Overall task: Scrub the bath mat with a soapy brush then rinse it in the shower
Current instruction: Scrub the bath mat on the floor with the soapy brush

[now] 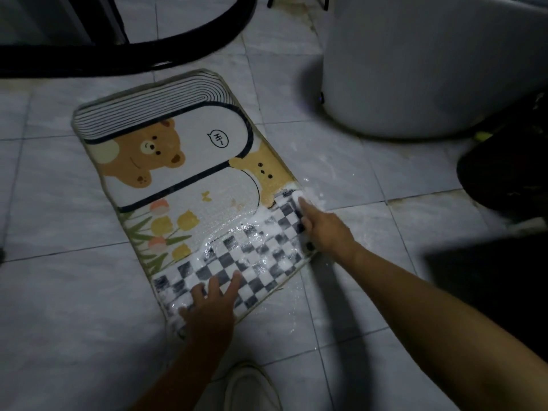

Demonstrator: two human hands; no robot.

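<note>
L hand on mat, R hand, brush

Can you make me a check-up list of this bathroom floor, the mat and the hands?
Surface: tiled floor, wet with suds in places.
Job's things: bath mat lies flat, foam on its checkered end; dark brush mostly hidden.
Clutter: pale slipper at near edge.
Hands: left hand presses flat on the mat; right hand grips the brush.
Cables: nothing seen.
Surroundings: white rounded container, black curved rail.
</note>
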